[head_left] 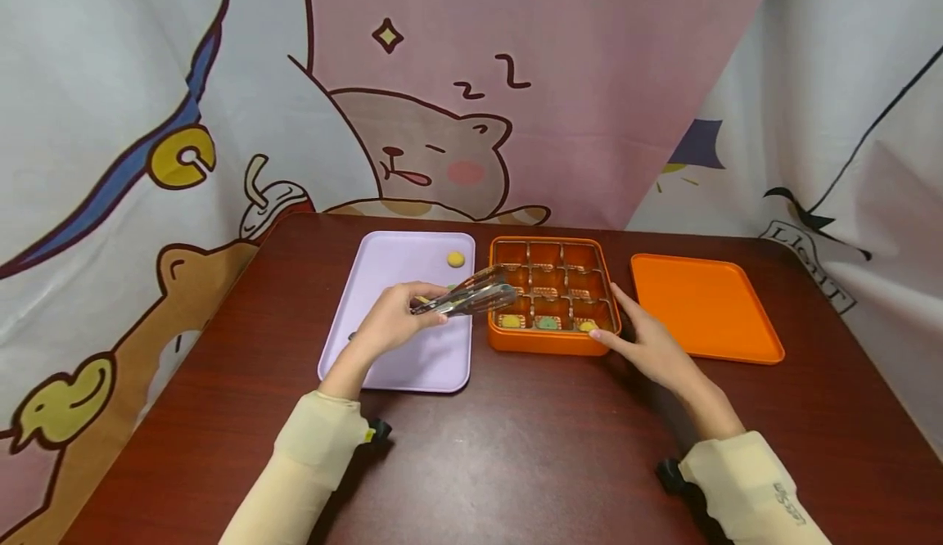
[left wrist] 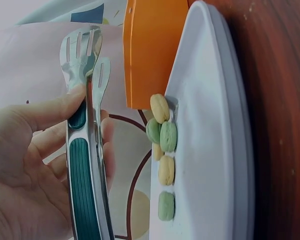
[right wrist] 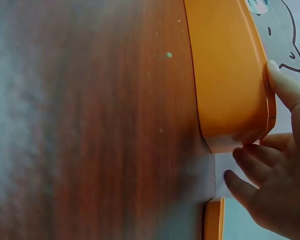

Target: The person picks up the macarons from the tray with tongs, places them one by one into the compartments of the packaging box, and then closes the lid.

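My left hand [head_left: 394, 320] holds a pair of metal serving tongs [left wrist: 83, 180] with green grips, thumb on one arm and fingers on the other. Nothing shows between the slotted tong heads, which reach over the left side of the orange compartment box [head_left: 548, 342]. Its front row holds a yellow macaron [head_left: 510, 322], a green macaron [head_left: 548, 323] and another yellow one. My right hand [head_left: 651, 344] grips the box's front right corner, thumb on the rim and fingers along the side. Several yellow and green macarons [left wrist: 168, 137] lie on the lilac tray [head_left: 398, 254], partly hidden by my left hand in the head view.
To the right of the box lies a flat orange lid [head_left: 703, 308]. Everything stands on a dark reddish wooden table [head_left: 501, 463]. A cartoon-printed curtain [head_left: 575, 103] hangs behind the table's back edge.
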The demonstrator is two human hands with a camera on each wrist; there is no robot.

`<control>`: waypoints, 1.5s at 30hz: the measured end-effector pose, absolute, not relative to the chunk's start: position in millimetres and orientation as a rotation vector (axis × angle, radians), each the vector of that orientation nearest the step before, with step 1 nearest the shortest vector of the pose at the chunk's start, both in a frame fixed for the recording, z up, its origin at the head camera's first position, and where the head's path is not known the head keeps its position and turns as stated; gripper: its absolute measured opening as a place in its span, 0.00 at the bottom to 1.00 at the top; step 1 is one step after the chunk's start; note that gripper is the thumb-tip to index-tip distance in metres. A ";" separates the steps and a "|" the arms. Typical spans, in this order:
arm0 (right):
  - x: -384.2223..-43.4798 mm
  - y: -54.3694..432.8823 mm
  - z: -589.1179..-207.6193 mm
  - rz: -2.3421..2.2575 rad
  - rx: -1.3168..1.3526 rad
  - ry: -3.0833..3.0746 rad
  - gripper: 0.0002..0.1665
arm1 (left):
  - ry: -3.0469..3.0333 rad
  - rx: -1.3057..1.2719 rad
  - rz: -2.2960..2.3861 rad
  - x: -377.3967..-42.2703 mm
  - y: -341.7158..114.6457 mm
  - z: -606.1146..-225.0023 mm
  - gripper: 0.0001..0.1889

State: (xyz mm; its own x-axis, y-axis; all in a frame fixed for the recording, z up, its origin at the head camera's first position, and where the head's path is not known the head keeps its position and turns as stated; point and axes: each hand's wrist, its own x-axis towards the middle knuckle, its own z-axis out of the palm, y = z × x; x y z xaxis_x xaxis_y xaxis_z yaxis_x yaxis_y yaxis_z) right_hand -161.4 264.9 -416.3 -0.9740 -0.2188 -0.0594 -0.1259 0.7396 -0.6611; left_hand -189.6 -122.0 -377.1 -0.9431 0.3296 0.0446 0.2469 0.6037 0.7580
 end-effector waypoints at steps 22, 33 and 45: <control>-152.2 258.5 -414.0 -1.033 -0.279 3.093 0.45 | 2.789 0.337 1.300 -187.6 -167.0 -382.5 0.21; -152.0 258.3 -410.9 -1.061 -0.246 3.060 0.45 | 2.872 0.260 1.292 -188.8 -188.2 -384.1 0.22; -152.5 258.8 -411.6 -1.049 -0.222 3.071 0.45 | 2.929 0.116 1.209 -188.5 -206.6 -388.2 0.24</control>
